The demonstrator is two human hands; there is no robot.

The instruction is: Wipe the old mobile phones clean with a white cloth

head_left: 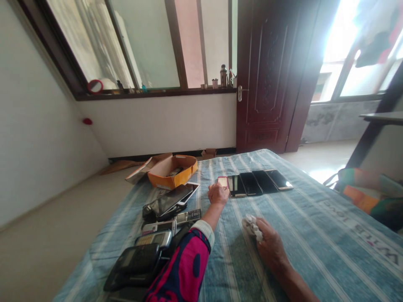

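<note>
My left hand [218, 194] is closed on a small red-edged phone [223, 182] with a pale screen, at the left end of a row of dark smartphones [250, 183] on the striped bedcover. Nearer to me, my right hand [271, 242] grips a crumpled white cloth [252, 226] just above or on the cover. Under and beside my left forearm lies a pile of phones: a black one [170, 200], a white one [190, 193], a keypad phone [188, 215] and a silver one [154, 239].
An open orange box [173, 180] with dark items inside stands at the far left of the blue bedcover [302, 239]. A black device [135, 262] lies near left. Beyond the bed are a dark red door [267, 75] and a window ledge [157, 95] with small objects.
</note>
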